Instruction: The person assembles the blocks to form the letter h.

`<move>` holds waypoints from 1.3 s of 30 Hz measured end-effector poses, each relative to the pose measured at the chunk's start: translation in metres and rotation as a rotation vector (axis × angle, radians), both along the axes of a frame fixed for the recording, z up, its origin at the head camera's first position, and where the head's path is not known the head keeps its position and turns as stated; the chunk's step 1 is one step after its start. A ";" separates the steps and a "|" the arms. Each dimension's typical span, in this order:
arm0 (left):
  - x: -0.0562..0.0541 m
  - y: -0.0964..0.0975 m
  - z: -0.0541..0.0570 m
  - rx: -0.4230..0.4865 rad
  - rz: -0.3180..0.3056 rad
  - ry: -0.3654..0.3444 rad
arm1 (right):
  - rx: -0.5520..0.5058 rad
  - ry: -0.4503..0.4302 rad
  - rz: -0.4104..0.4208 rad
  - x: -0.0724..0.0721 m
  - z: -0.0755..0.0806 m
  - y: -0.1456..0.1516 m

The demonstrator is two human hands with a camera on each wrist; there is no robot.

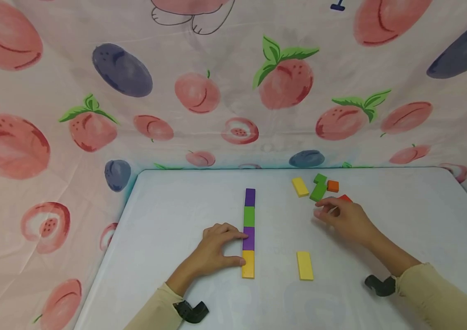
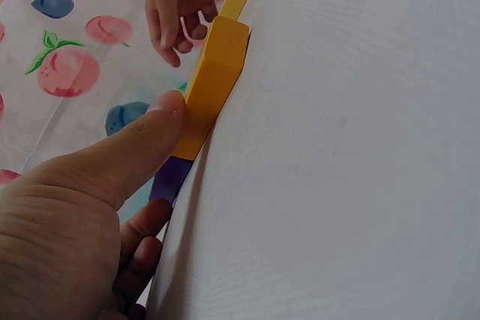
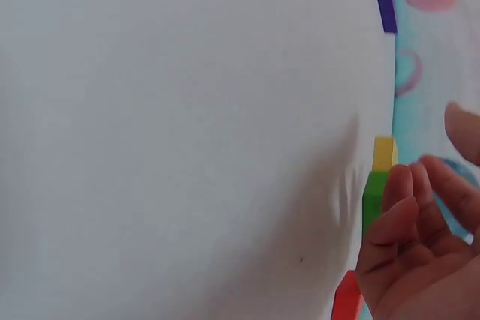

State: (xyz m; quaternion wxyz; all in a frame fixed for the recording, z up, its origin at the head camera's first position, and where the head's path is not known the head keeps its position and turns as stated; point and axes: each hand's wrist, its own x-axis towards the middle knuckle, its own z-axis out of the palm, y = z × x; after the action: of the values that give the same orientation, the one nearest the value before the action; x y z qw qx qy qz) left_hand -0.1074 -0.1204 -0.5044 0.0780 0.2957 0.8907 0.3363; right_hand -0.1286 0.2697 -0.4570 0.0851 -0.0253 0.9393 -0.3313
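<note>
A straight row of blocks runs away from me on the white table: a yellow-orange block point(image 1: 248, 269) nearest, then a purple block point(image 1: 249, 240), a green block point(image 1: 249, 216) and another purple block point(image 1: 249, 197). My left hand point(image 1: 214, 250) touches the row's left side, its thumb at the yellow-orange block and its index finger at the nearer purple one. In the left wrist view, the thumb lies against the yellow-orange block's side. Over the table on the right, my right hand point(image 1: 346, 220) has loosely bent fingers and holds nothing visible. Just beyond it lies a partly hidden red block point(image 1: 345, 198).
A yellow block point(image 1: 304, 266) lies alone to the right of the row. At the back right are another yellow block point(image 1: 300, 187), a green block point(image 1: 318, 191), a smaller green one point(image 1: 320, 178) and an orange block point(image 1: 332, 185). Fruit-patterned cloth point(image 1: 217, 50) hangs behind the table.
</note>
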 end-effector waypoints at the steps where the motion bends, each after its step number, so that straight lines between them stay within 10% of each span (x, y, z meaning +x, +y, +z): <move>1: 0.000 0.000 0.000 0.003 0.001 0.000 | 0.001 0.006 -0.022 -0.004 0.000 0.001; 18: 0.001 0.000 0.002 0.009 -0.002 0.004 | -0.030 -0.006 -0.203 -0.044 -0.010 0.009; 39: 0.001 0.000 0.001 -0.011 0.007 -0.020 | -0.083 -0.055 -0.210 -0.050 -0.018 0.007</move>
State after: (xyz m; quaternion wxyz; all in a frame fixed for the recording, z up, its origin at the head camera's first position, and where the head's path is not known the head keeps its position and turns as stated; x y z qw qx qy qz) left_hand -0.1067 -0.1203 -0.5030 0.0873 0.2888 0.8928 0.3346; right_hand -0.1790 0.2769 -0.4753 0.0743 0.0789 0.9197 -0.3775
